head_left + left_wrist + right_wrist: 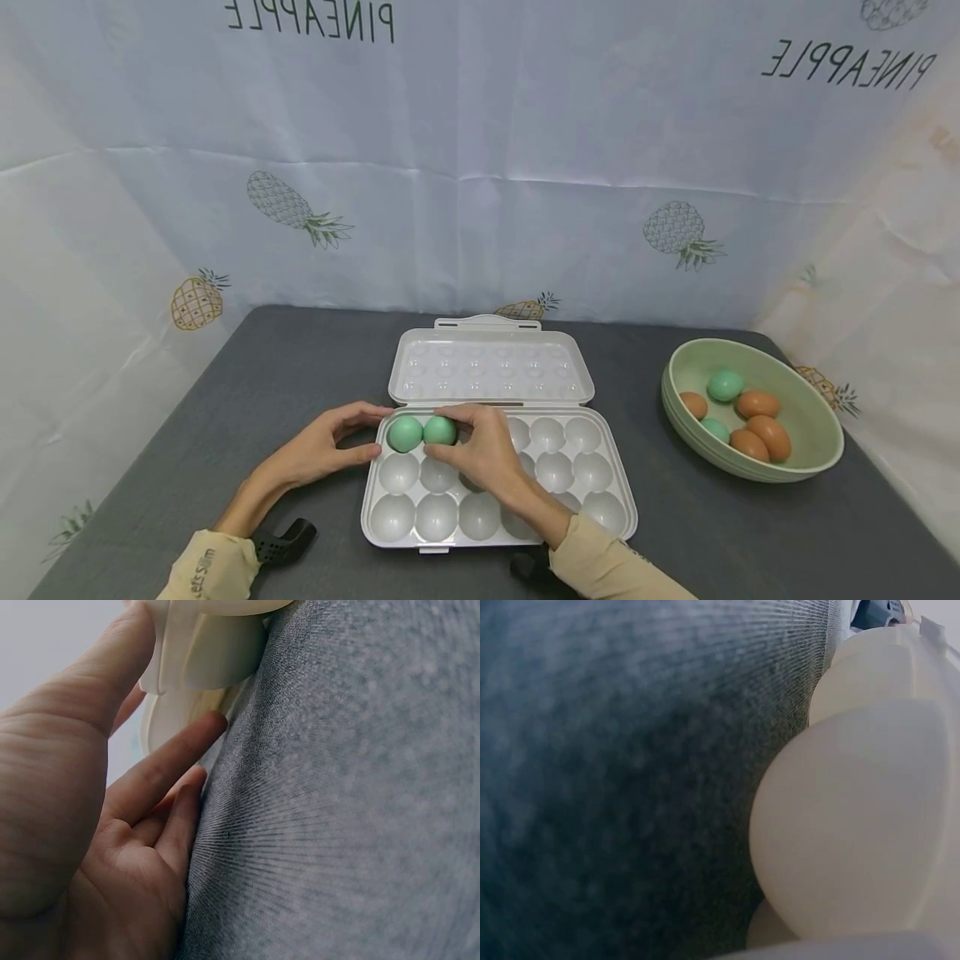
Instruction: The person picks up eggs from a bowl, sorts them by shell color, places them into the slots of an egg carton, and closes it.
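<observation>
A white egg tray (498, 542) with round cups lies with its lid (491, 367) folded back behind it. In its back row, one green egg (405, 434) sits in the left corner cup, and a second green egg (440, 431) is beside it. My right hand (491, 454) pinches the second egg between thumb and fingers. At the tray's left edge is my left hand (318, 446), its thumb and fingers spread and holding the rim. The left wrist view shows that hand (112, 795) beside the tray's side (217, 652). The right wrist view shows cup undersides (855, 825), no hand.
A green bowl (825, 454) on the right holds several brown eggs (769, 438) and two green eggs (725, 385). The dark table (315, 358) backs onto a hanging cloth (465, 242) with pineapple prints.
</observation>
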`<state>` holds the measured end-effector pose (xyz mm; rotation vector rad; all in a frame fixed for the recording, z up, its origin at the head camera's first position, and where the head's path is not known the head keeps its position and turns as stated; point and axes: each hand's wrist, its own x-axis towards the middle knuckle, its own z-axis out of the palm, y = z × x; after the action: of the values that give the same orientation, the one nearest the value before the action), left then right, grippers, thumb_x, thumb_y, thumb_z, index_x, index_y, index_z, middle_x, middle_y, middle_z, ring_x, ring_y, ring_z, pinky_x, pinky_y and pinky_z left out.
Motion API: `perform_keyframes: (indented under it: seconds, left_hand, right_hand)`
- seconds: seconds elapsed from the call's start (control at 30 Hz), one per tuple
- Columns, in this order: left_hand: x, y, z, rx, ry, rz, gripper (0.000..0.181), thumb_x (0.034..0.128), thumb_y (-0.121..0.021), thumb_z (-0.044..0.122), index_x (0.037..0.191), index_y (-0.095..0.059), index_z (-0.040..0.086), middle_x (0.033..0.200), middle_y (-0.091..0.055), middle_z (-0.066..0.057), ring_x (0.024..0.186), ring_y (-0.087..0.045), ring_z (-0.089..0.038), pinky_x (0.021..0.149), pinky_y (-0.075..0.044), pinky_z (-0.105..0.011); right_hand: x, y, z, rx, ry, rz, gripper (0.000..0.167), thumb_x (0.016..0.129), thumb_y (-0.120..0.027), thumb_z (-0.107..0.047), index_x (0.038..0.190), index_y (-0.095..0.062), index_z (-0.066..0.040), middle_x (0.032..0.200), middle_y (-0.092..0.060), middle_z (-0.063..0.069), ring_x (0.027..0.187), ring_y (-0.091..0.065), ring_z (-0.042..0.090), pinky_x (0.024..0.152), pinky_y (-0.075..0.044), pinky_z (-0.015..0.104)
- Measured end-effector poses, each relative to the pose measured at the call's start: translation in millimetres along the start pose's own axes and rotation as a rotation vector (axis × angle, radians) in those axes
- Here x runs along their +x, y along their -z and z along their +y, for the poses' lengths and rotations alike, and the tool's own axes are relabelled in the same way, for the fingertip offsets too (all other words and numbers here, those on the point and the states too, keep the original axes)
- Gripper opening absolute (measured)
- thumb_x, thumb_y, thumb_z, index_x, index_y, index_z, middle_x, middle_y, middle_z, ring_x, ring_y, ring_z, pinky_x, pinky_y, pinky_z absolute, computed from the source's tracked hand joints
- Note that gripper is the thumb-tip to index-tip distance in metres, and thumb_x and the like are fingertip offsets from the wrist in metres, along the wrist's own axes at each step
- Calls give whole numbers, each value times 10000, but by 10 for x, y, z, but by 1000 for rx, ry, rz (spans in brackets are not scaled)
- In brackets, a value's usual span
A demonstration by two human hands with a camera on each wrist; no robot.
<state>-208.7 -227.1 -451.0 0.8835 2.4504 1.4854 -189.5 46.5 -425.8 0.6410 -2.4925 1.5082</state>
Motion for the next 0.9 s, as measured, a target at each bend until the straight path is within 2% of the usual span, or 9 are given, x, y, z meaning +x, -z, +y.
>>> perform_keyframes:
  seconds: [0.43, 0.77, 0.9]
  left_hand:
    - [-3, 2, 3, 0, -3, 3, 441, 957, -727, 138, 1383, -610, 132, 1375, -636, -139, 1206, -580, 64, 1027, -464, -160]
    - [3, 7, 4, 2, 0, 3, 437, 958, -728, 142, 1380, -613, 139, 1376, -637, -134, 1207, -580, 64, 1027, -465, -158]
    - [2, 5, 7, 2, -4, 2, 435, 956, -728, 136, 1376, -615, 135, 1359, -650, -129, 1199, -588, 58, 1024, -466, -161]
  right_hand:
    - [-6, 5, -1, -48, 17, 13, 364, 708, -915, -81, 1048, -804, -17, 1023, -788, 89, 956, -725, 228, 823, -560, 231]
    - [-9, 16, -25, -38, 15, 18, 414, 701, -912, -68, 1092, -790, -7, 1067, -782, 115, 996, -729, 252, 849, -571, 242]
    - [-17, 23, -30, 12, 3, 5, 451, 717, -897, -42, 1142, -763, 30, 1112, -769, 158, 1051, -727, 282, 898, -589, 256]
